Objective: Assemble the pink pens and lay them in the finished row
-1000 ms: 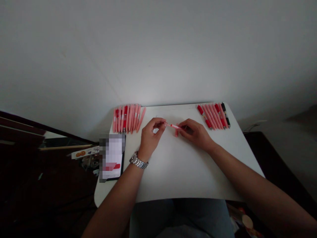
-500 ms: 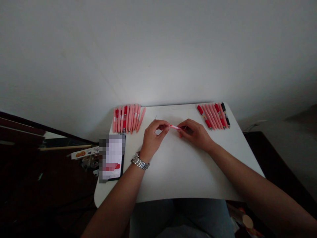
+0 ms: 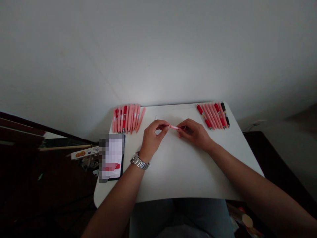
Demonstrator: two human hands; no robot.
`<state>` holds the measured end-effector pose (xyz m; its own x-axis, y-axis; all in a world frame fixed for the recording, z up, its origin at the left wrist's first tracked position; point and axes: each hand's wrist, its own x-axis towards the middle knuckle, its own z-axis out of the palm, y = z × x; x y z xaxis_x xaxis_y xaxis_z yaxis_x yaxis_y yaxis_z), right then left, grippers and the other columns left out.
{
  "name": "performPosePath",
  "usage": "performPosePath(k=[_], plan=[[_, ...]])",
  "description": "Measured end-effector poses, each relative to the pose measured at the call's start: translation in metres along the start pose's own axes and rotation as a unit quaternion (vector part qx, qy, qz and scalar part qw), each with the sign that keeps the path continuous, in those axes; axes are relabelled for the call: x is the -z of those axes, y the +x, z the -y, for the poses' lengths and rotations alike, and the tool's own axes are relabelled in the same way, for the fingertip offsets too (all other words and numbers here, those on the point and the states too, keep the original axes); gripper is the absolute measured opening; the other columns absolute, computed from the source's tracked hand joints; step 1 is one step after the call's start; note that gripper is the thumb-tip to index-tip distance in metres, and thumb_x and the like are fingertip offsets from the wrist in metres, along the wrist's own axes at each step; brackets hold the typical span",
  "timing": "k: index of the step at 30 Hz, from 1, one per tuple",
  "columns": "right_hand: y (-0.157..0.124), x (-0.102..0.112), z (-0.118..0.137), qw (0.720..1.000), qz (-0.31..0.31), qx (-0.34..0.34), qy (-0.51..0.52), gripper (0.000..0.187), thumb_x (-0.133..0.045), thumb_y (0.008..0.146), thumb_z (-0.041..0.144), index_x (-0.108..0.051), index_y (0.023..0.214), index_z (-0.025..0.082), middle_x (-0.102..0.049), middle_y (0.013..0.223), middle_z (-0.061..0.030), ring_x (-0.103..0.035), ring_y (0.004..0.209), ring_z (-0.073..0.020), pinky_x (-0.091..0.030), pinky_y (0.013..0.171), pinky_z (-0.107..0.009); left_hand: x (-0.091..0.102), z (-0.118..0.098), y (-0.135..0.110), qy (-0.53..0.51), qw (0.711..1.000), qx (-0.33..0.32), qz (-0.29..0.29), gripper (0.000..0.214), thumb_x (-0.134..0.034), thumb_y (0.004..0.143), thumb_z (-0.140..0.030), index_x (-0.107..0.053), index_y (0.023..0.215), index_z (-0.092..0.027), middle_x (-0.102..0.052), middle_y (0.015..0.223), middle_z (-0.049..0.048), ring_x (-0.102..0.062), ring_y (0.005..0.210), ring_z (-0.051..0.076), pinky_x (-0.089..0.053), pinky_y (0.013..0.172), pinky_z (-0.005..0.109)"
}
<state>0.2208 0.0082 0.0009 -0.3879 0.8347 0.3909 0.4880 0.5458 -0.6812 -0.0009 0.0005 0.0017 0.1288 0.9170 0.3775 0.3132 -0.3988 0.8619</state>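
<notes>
Over the middle of the white table (image 3: 178,172), both hands hold one pink pen (image 3: 174,127) between them. My left hand (image 3: 153,137), with a metal watch at the wrist, pinches the pen's left end. My right hand (image 3: 194,133) is closed round its right end, and most of the pen is hidden by the fingers. A row of several pink and red pens (image 3: 127,118) lies at the table's back left. Another row of pink, red and black pens (image 3: 214,115) lies at the back right.
A dark phone or card holder with a blurred face (image 3: 112,157) lies at the table's left edge. Dark clutter and a stick fill the floor to the left. A white wall rises just behind the table. My lap shows below the front edge.
My hands have drawn closer together, so less of the pink pen shows between them. A pink piece seen below the right fingers a second ago is now hidden.
</notes>
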Motion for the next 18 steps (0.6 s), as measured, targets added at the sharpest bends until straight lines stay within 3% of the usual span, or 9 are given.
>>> performPosePath(k=[18], plan=[[-0.0006, -0.0004, 0.0006, 1.000, -0.009, -0.004, 0.003, 0.012, -0.062, 0.097, 0.035, -0.066, 0.101, 0.024, -0.068, 0.086, -0.0042, -0.064, 0.080, -0.0193, -0.051, 0.071, -0.032, 0.0019, -0.0034, -0.0002, 0.008, 1.000, -0.010, -0.004, 0.013, -0.062, 0.097, -0.030, -0.069, 0.104, -0.021, -0.073, 0.100, 0.0046, -0.071, 0.091, 0.014, -0.059, 0.086, 0.028]])
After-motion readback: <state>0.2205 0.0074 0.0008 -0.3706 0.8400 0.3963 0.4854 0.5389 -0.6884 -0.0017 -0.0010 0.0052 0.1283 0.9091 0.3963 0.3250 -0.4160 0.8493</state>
